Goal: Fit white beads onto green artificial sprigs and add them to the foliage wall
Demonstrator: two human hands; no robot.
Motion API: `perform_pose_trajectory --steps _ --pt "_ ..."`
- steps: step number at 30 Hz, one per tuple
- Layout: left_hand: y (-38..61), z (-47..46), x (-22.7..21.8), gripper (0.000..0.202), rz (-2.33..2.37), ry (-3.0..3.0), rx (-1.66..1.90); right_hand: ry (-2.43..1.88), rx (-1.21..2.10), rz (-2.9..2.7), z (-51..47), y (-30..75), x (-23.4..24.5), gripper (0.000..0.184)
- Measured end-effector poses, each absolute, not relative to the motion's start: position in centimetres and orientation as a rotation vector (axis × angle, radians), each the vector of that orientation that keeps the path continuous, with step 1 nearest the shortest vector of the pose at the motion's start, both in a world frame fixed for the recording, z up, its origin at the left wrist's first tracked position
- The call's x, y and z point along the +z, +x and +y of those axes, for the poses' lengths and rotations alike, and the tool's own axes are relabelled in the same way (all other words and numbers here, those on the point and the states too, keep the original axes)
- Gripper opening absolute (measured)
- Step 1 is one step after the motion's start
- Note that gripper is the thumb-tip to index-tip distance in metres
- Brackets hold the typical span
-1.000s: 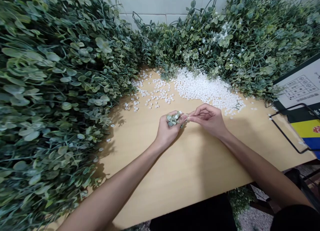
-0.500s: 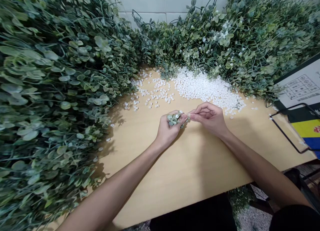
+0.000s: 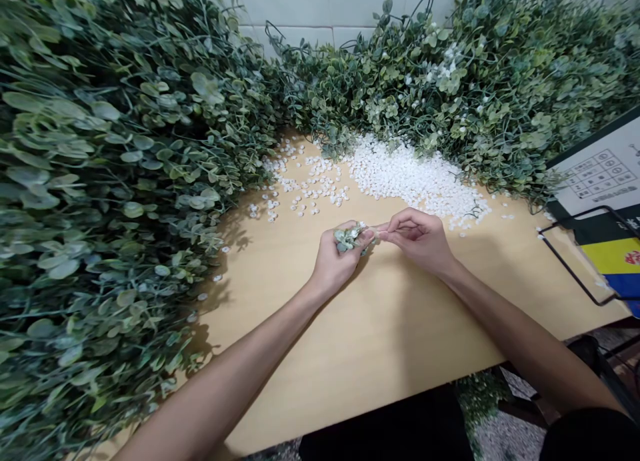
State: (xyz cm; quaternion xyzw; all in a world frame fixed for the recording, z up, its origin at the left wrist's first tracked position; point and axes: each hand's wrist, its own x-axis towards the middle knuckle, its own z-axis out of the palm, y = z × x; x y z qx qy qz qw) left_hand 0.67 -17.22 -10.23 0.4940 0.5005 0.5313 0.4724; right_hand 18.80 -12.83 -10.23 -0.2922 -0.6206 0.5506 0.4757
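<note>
hardly anything has moved since the earlier frame; only the tips of the right hand shift very slightly beside the left thumb. on the left, foliage with grey-green leaves fills the side of the table, and a few white pieces lie along its edge. next comes the left hand, above the middle of the table, its fingers curled closed around a small sprig; leaves and a white spot show above the grip. beyond it, loose white bits are scattered, thickening rightward into a heap in front of the back greenery, with a pale wall behind. just right of the sprig, the right hand has thumb and forefinger pinched together, other fingers bent, close to the left thumb tip; what sits between them is too small to tell. farther right, well apart from both hands, a printed board leans at the table's edge, near a black wire frame.
</note>
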Motion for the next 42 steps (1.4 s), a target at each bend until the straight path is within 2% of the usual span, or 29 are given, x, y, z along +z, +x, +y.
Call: perform_pose_trajectory --steps 8,11,21,35,42 --pt "0.99 -16.78 -10.61 0.038 1.212 1.118 1.345 -0.774 1.379 -1.365 -12.48 18.63 -10.13 0.035" --pt "1.03 -16.82 -10.29 0.033 1.196 1.138 1.303 -0.778 1.413 -1.337 -12.27 18.74 -10.1 0.033" --pt "1.08 -16.8 -10.82 0.033 1.234 1.056 1.366 -0.74 1.409 -1.435 -12.2 19.23 -10.02 0.033" --pt "1.07 -17.06 -10.27 0.035 1.246 1.119 1.345 -0.812 1.44 -1.313 -12.42 18.61 -10.08 0.043" --pt "1.14 -17.16 -10.07 0.035 1.25 1.116 1.345 -0.794 1.519 -1.254 -12.5 18.46 -10.22 0.038"
